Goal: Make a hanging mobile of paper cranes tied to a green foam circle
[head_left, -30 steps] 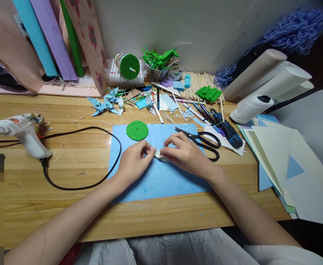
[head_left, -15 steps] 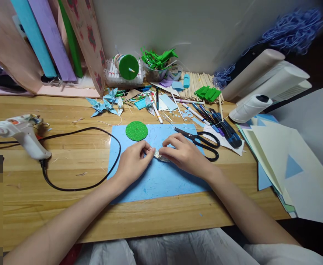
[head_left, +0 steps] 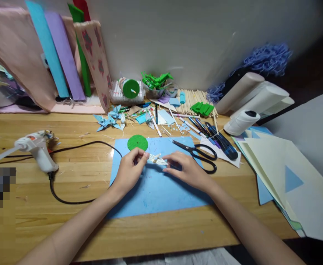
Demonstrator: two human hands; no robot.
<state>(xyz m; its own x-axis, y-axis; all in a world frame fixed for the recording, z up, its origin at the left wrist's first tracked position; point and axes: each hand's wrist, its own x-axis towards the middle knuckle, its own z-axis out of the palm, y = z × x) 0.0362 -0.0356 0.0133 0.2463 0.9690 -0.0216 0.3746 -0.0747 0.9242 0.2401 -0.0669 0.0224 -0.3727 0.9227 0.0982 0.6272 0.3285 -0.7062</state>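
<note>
A small origami crane [head_left: 158, 159] of pale printed paper is held just above a blue mat [head_left: 161, 195]. My left hand [head_left: 130, 170] is closed, pinching the crane's left end between thumb and index finger. At its right end, the fingers of my right hand [head_left: 187, 170] rest around the tip, thumb a little lower and somewhat apart from the index finger. A green disc [head_left: 137, 142] with a small centre hole lies on the mat behind my left hand. Black-handled scissors [head_left: 196, 150] lie beyond my right hand, partly on the mat.
A white glue gun [head_left: 38, 149] and its black cord [head_left: 70, 202] lie left. Blue paper cranes [head_left: 108, 119], markers, paper scraps and wooden sticks [head_left: 190, 96] line the back. A utility knife [head_left: 224, 141], white rolls [head_left: 241, 123] and paper sheets [head_left: 277, 162] are on the right.
My right fingers have loosened and spread, uncovering more of the crane. The hands have drawn slightly apart. The camera view has tilted up, so the desk sits lower in it.
</note>
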